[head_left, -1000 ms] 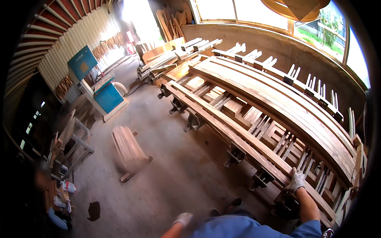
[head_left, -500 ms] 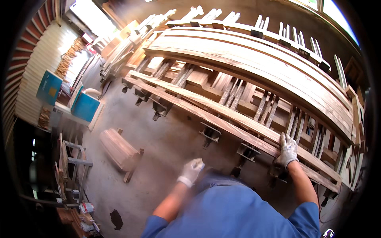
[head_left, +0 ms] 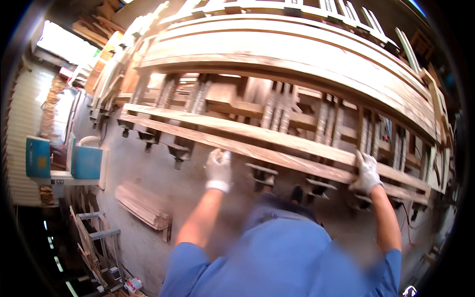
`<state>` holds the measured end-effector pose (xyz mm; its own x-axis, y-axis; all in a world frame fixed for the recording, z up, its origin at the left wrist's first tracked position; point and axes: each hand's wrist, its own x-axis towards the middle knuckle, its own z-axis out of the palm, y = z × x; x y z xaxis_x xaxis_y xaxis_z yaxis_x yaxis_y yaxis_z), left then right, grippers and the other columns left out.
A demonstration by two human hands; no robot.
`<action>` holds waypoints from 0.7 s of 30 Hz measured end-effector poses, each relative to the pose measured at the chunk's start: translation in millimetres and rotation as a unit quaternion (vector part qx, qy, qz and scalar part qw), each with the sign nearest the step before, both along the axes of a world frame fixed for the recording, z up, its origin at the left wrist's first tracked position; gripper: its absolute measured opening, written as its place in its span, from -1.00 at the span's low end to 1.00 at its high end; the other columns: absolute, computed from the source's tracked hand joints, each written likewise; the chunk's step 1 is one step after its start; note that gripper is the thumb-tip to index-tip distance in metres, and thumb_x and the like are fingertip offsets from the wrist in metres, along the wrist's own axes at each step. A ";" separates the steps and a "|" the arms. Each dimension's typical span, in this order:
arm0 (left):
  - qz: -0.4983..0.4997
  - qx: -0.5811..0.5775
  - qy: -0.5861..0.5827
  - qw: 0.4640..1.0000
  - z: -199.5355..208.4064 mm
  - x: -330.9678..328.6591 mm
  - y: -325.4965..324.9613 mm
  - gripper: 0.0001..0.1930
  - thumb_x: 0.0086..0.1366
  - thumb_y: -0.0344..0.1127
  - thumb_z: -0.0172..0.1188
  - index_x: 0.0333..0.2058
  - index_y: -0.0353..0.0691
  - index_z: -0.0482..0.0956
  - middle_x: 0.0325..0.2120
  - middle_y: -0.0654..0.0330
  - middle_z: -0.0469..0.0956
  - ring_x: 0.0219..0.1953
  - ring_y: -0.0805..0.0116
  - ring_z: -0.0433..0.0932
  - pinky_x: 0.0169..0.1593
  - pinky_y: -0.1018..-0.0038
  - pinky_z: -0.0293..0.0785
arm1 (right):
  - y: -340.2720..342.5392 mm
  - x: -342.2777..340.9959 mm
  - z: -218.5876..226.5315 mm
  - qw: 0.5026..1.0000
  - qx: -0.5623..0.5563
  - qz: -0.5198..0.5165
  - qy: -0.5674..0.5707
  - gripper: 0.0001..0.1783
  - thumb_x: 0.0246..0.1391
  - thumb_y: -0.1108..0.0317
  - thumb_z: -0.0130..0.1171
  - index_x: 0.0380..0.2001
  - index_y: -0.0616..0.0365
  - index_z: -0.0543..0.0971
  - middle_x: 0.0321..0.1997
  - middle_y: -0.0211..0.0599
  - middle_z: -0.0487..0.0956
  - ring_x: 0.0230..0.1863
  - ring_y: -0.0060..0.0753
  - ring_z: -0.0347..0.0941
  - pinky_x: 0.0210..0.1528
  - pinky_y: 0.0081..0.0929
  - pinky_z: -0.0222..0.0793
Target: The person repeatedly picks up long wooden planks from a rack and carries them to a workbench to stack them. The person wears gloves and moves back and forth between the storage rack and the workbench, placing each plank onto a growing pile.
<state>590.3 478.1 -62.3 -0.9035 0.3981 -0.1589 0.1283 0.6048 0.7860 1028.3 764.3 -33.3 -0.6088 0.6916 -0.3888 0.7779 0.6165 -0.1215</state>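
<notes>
Two long, narrow wooden boards (head_left: 277,151) lie side by side along the near edge of a clamping rack. My right hand (head_left: 367,173), in a pale work glove, is closed over these boards near their right end, fingers over the top. In a matching glove, my left hand (head_left: 218,169) is raised just short of the front board, left of the middle. Motion smears its fingers, and whether it touches the wood is unclear. Beyond the narrow boards, a wide row of planks (head_left: 297,54) rests across the threaded clamp bars (head_left: 277,106).
Clamp ends (head_left: 262,174) jut from the rack's near side toward me. On the floor to the left sits a stack of wood strips (head_left: 143,205). A metal frame (head_left: 101,232) stands lower left, and a machine with blue panels (head_left: 86,163) farther left.
My left hand has moved up toward the front board from near my body. My right hand stays on the boards. The whole view has turned, and the rack appears more level.
</notes>
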 end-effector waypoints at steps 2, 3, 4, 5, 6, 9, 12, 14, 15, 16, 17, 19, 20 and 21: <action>-0.100 -0.043 0.282 0.953 -23.3 -13.8 6.0 -0.48 0.23 -0.26 0.40 0.12 -0.29 0.51 0.00 0.00 0.60 -0.02 0.09 0.61 0.10 0.24 0.53 | 14.9 11.5 -17.6 0.998 -0.002 0.004 0.059 0.41 -0.57 -0.17 0.67 0.37 0.30 0.27 0.29 0.19 0.40 0.34 0.23 0.28 0.45 0.00 0.11; -0.155 -0.044 0.326 0.932 -20.0 -20.6 16.4 -0.42 0.19 -0.23 0.42 0.17 -0.25 0.48 0.06 -0.01 0.54 0.07 0.04 0.54 0.19 0.19 0.46 | 15.9 2.8 -23.3 0.997 -0.010 -0.034 0.063 0.37 -0.57 -0.20 0.66 0.33 0.31 0.31 0.25 0.18 0.44 0.30 0.22 0.33 0.40 -0.03 0.18; -0.208 -0.047 0.364 0.907 -9.8 -25.9 24.9 -0.35 0.15 -0.20 0.44 0.21 -0.21 0.46 0.13 -0.01 0.49 0.17 0.00 0.47 0.28 0.14 0.38 | 14.6 -5.8 -24.8 0.995 -0.021 -0.069 0.065 0.34 -0.57 -0.23 0.65 0.29 0.33 0.36 0.20 0.18 0.48 0.26 0.20 0.38 0.36 -0.05 0.25; -0.281 -0.060 0.362 0.887 8.9 -33.0 36.6 -0.25 0.11 -0.15 0.45 0.26 -0.20 0.40 0.19 -0.01 0.43 0.24 -0.01 0.39 0.35 0.13 0.28 | 11.4 -17.4 -23.6 0.996 -0.025 -0.031 0.085 0.33 -0.59 -0.23 0.65 0.27 0.33 0.37 0.17 0.18 0.50 0.23 0.20 0.40 0.33 -0.05 0.28; -0.349 -0.074 0.359 0.863 24.0 -42.3 46.2 -0.16 0.08 -0.09 0.46 0.31 -0.19 0.34 0.26 -0.01 0.37 0.32 -0.02 0.31 0.41 0.12 0.18 | 8.2 -30.6 -22.5 0.994 -0.026 0.009 0.107 0.32 -0.61 -0.23 0.65 0.25 0.33 0.39 0.14 0.18 0.51 0.20 0.20 0.42 0.30 -0.05 0.32; -0.516 -0.235 0.303 0.766 31.9 -69.8 53.2 0.14 0.05 0.08 0.44 0.48 -0.18 -0.01 0.48 -0.11 0.00 0.53 -0.17 -0.10 0.53 -0.03 -0.18 | -14.4 -59.6 -7.2 0.996 -0.004 0.037 0.077 0.38 -0.62 0.02 0.59 0.38 0.32 0.21 0.35 0.16 0.31 0.39 0.24 0.18 0.48 0.02 0.05; -0.565 -0.318 0.365 0.668 10.3 -91.7 62.4 0.14 0.10 0.04 0.36 0.52 -0.14 -0.13 0.51 -0.13 -0.12 0.56 -0.18 -0.23 0.54 -0.09 -0.38 | -20.8 -59.6 -15.6 0.997 0.022 0.071 0.032 0.43 -0.61 0.15 0.56 0.44 0.28 0.07 0.47 0.14 0.16 0.50 0.22 0.02 0.56 0.10 -0.16; -0.596 -0.329 0.337 0.650 10.4 -98.3 79.6 0.12 0.08 0.01 0.35 0.52 -0.12 -0.10 0.51 -0.14 -0.11 0.56 -0.17 -0.24 0.53 -0.12 -0.39 | -24.1 -64.6 -11.5 0.998 0.030 0.058 0.021 0.43 -0.66 0.21 0.56 0.43 0.28 0.09 0.44 0.11 0.18 0.50 0.19 0.02 0.57 0.07 -0.16; -0.605 -0.293 0.324 0.666 12.1 -101.3 83.7 0.13 0.04 0.00 0.38 0.51 -0.11 -0.05 0.47 -0.14 0.01 0.54 -0.15 -0.12 0.53 -0.14 -0.37 | -23.7 -64.5 -13.8 0.998 0.024 0.052 0.031 0.43 -0.67 0.21 0.55 0.43 0.29 0.10 0.39 0.10 0.22 0.46 0.18 0.06 0.55 0.05 -0.12; -0.615 -0.271 0.321 0.668 18.5 -102.0 89.1 0.12 0.00 -0.05 0.41 0.50 -0.11 0.00 0.36 -0.12 0.20 0.45 -0.10 0.10 0.53 -0.09 -0.26 | -22.2 -61.0 -17.0 0.998 0.017 0.044 0.039 0.43 -0.68 0.22 0.55 0.42 0.30 0.11 0.33 0.09 0.25 0.42 0.17 0.11 0.54 0.04 -0.08; -0.626 -0.282 0.305 0.660 25.4 -103.9 94.0 0.12 -0.02 -0.08 0.42 0.49 -0.12 0.01 0.28 -0.10 0.27 0.38 -0.06 0.19 0.51 -0.04 -0.17 | -18.9 -60.8 -20.3 0.998 0.014 0.036 0.042 0.40 -0.69 0.23 0.54 0.40 0.32 0.13 0.23 0.06 0.30 0.32 0.15 0.18 0.48 -0.02 0.02; -0.641 -0.304 0.297 0.638 38.0 -102.2 100.5 0.12 -0.07 -0.17 0.42 0.48 -0.13 0.05 0.13 -0.05 0.39 0.25 0.01 0.35 0.44 0.08 0.03 | -14.0 -59.6 -22.2 0.998 0.009 0.052 0.045 0.38 -0.69 0.23 0.53 0.39 0.32 0.16 0.20 0.05 0.31 0.29 0.15 0.20 0.45 -0.05 0.06; -0.640 -0.307 0.301 0.636 38.9 -103.3 102.8 0.12 -0.08 -0.18 0.42 0.48 -0.14 0.06 0.12 -0.05 0.40 0.24 0.02 0.35 0.43 0.09 0.04 | -11.2 -59.0 -21.7 0.997 0.007 0.059 0.045 0.37 -0.69 0.23 0.53 0.38 0.32 0.17 0.19 0.05 0.32 0.27 0.15 0.21 0.43 -0.07 0.08; -0.640 -0.309 0.305 0.634 39.7 -104.6 105.8 0.12 -0.08 -0.18 0.42 0.48 -0.14 0.06 0.11 -0.05 0.41 0.23 0.02 0.36 0.42 0.10 0.06 | -5.7 -59.9 -20.7 0.996 0.000 0.068 0.057 0.35 -0.68 0.22 0.53 0.37 0.31 0.19 0.19 0.05 0.33 0.26 0.16 0.22 0.42 -0.08 0.11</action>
